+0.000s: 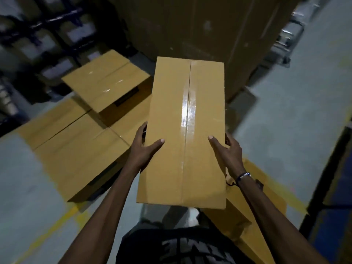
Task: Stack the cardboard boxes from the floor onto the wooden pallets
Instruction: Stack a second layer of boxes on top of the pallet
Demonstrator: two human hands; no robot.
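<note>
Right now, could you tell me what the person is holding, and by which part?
A taped cardboard box, held by its two long sides: left hand and right hand, thumbs on top.

No text can be read: the black shirt (182, 248) bears large grey letters too blurred and cropped to make out, and a dark label (126, 97) on one side of a stacked cardboard box (106, 80) is illegible.

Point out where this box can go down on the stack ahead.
Free: the flat tops of the lower boxes left of the carried box, in front of the raised box. Crowded: behind, where dark shelving hems it in.
</note>
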